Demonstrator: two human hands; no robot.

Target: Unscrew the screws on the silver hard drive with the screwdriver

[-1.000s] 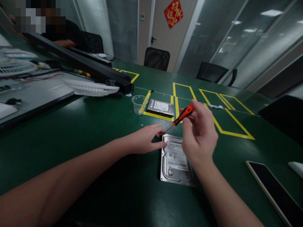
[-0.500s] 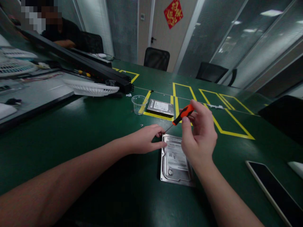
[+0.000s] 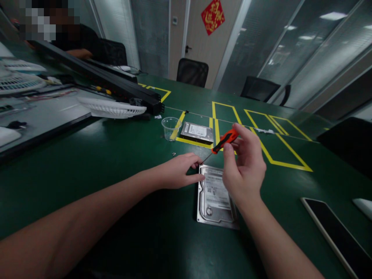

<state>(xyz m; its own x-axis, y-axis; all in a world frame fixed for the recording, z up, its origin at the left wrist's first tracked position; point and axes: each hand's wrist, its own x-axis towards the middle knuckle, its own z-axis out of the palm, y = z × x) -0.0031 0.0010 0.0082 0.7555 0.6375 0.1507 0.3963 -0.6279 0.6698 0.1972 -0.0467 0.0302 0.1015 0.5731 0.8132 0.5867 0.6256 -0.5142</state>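
A silver hard drive [image 3: 215, 195] lies label up on the green table in front of me. My left hand [image 3: 188, 170] grips it at the far left corner, thumb on the label side and fingertips curled at the edge. In my right hand [image 3: 245, 166] is an orange and black screwdriver [image 3: 225, 140], held slanted by its handle between thumb and fingers. The blade runs down to that same far left corner, beside my left fingertips; the screw under the tip is too small to make out. My right hand hides the drive's far right part.
Beyond stands a clear plastic cup [image 3: 171, 129] beside a second hard drive [image 3: 197, 132] within yellow tape. Small screws [image 3: 173, 154] lie near the cup. A phone [image 3: 337, 236] is at right; white fan parts [image 3: 113, 108] and a long black bar [image 3: 116, 81] at left. A person sits far left.
The screwdriver handle has turned a little about its axis; its black stripe now faces me more. My left hand and the hard drive stay put.
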